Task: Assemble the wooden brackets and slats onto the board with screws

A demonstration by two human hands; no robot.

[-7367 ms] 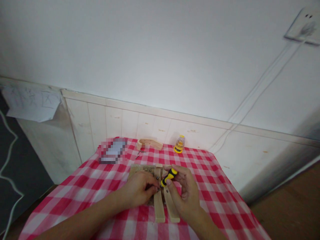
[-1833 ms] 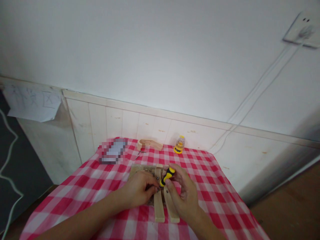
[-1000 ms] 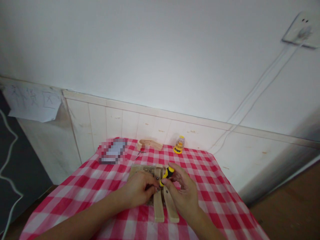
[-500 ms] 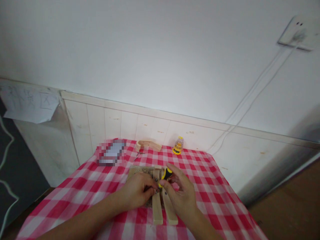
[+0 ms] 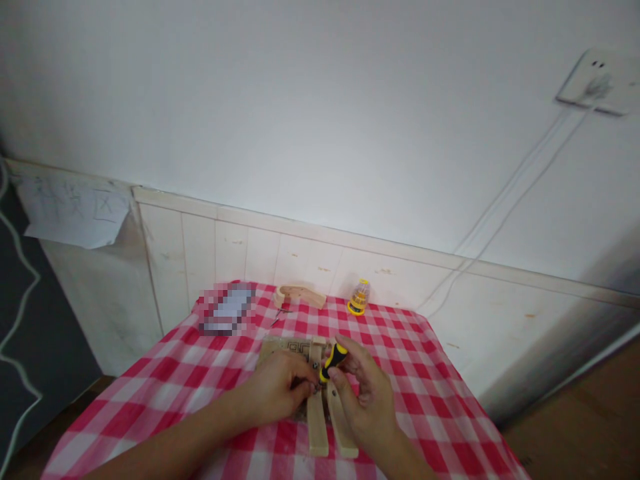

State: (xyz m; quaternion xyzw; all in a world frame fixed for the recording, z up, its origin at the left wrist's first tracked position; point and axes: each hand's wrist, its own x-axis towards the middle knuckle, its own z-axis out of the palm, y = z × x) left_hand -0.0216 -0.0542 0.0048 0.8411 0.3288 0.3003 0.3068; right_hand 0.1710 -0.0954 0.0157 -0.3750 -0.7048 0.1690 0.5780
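Note:
My right hand [image 5: 364,399] is closed on a small yellow-and-black screwdriver [image 5: 333,360], whose tip points down at a wooden assembly [image 5: 317,427] of two parallel slats on an engraved board [image 5: 290,347]. My left hand [image 5: 280,393] rests on the board just left of the slats, its fingers pinched at the spot where the screwdriver tip meets the wood. What those fingers pinch is too small to make out.
All lies on a red-and-white checked tablecloth [image 5: 200,380]. At the far edge sit a blurred grey object [image 5: 226,309], a curved wooden piece [image 5: 299,295], a small metal tool [image 5: 280,313] and a yellow bit holder [image 5: 359,297]. A white panelled wall stands right behind.
The hands stay at the same spot on the slats; the screwdriver handle has shifted only slightly between my right fingers. The view has tilted and drifted a little.

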